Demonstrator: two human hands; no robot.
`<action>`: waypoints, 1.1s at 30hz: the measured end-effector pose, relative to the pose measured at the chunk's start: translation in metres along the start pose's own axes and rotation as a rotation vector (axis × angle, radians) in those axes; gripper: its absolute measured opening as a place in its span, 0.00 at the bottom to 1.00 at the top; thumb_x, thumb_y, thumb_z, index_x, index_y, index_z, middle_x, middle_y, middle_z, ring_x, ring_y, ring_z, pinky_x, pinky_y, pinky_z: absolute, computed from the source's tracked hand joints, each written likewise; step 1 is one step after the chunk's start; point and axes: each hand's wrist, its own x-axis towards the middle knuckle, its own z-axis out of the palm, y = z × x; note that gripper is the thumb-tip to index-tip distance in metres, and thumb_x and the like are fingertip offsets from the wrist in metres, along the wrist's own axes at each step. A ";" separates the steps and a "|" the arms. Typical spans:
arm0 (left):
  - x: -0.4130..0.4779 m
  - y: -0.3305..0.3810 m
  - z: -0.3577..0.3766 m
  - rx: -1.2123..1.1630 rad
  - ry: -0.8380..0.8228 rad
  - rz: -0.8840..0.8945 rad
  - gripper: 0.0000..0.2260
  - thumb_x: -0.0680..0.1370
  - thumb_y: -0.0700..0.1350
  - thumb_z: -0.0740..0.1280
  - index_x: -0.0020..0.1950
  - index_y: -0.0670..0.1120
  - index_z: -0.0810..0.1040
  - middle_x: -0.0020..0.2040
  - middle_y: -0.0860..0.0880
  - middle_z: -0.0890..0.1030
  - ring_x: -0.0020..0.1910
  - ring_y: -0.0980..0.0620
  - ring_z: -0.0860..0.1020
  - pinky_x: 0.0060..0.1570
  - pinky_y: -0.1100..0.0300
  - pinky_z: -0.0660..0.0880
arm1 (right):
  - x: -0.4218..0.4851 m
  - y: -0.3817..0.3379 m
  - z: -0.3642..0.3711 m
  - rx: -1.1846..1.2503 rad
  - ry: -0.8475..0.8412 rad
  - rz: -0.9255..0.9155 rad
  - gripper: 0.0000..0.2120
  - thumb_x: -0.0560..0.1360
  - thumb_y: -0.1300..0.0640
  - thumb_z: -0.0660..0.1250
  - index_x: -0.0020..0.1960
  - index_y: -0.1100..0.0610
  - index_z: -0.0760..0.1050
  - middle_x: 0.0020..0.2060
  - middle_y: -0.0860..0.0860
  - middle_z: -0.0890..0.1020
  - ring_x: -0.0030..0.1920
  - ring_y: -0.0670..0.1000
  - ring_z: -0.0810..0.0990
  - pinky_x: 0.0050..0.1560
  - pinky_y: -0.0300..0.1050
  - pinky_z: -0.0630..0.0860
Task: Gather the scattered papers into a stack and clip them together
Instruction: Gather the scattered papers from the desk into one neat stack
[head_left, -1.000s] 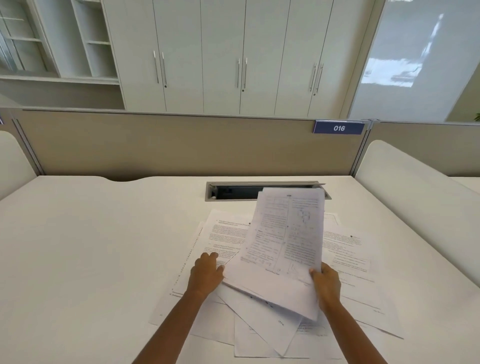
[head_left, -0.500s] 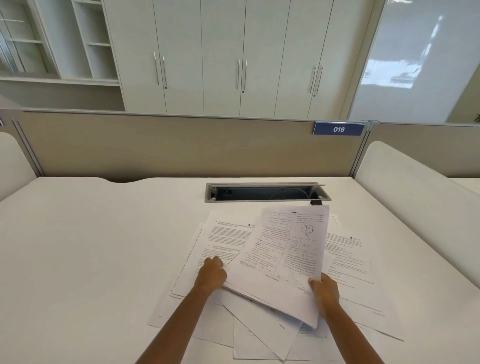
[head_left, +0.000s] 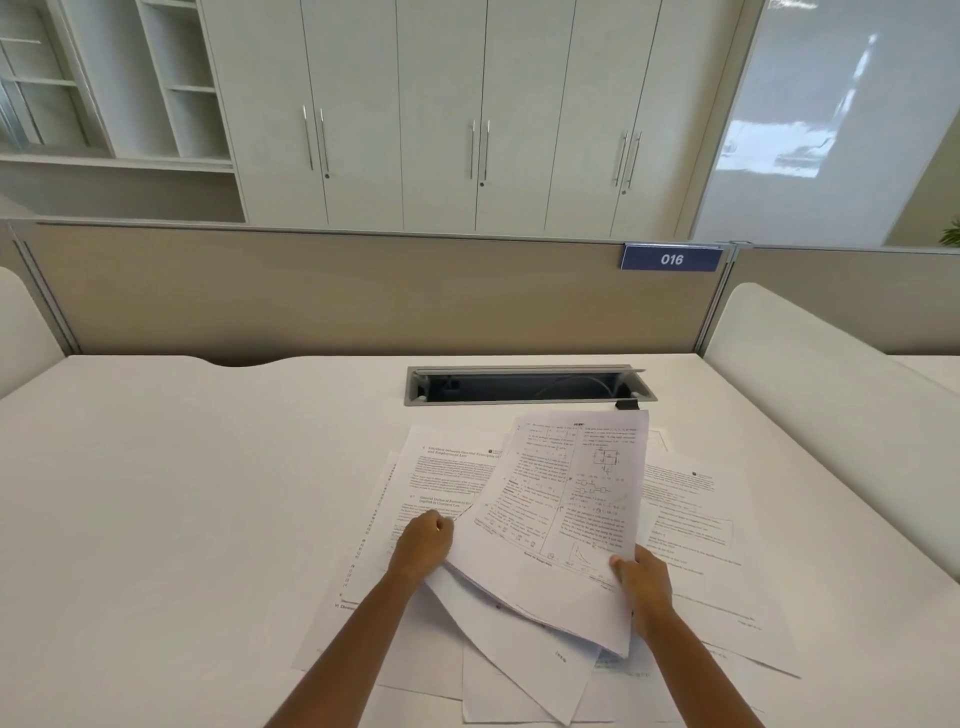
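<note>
Several printed sheets (head_left: 441, 467) lie fanned out on the white desk (head_left: 156, 493). My right hand (head_left: 641, 577) grips the lower right corner of a small bundle of sheets (head_left: 566, 514), thumb on top; the bundle sits low over the pile, its top page showing circuit diagrams. My left hand (head_left: 423, 543) has curled fingers at the bundle's left edge, over a sheet of text. A small black clip (head_left: 627, 404) lies just beyond the bundle's far right corner.
An open cable tray (head_left: 527, 385) is set into the desk behind the papers. A beige partition (head_left: 337, 291) with a "016" label (head_left: 671, 258) closes the back. White side dividers (head_left: 810, 364) flank the desk; cabinets stand behind.
The bundle in my right hand has tipped down from nearly upright to lie low over the pile, uncovering the cable tray and clip. My left hand's fingers have curled in at the bundle's edge.
</note>
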 end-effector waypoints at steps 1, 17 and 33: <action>0.001 -0.001 0.000 -0.036 -0.001 0.006 0.13 0.79 0.43 0.55 0.34 0.44 0.66 0.36 0.47 0.73 0.42 0.48 0.70 0.44 0.59 0.66 | 0.001 0.000 0.000 0.002 -0.003 0.000 0.12 0.73 0.65 0.59 0.54 0.58 0.75 0.53 0.59 0.81 0.49 0.62 0.80 0.54 0.60 0.77; -0.001 -0.040 -0.044 0.088 0.308 -0.252 0.14 0.75 0.41 0.61 0.60 0.41 0.74 0.62 0.40 0.75 0.61 0.39 0.73 0.57 0.51 0.72 | 0.001 -0.004 0.005 0.108 -0.073 0.005 0.09 0.75 0.67 0.59 0.53 0.59 0.73 0.55 0.61 0.79 0.51 0.63 0.79 0.55 0.61 0.76; 0.001 -0.022 -0.042 0.373 0.232 -0.425 0.28 0.67 0.53 0.72 0.62 0.42 0.69 0.62 0.43 0.73 0.61 0.46 0.72 0.59 0.55 0.68 | -0.002 -0.002 0.010 0.081 -0.087 0.020 0.14 0.75 0.66 0.59 0.60 0.61 0.73 0.50 0.58 0.80 0.51 0.63 0.79 0.56 0.61 0.76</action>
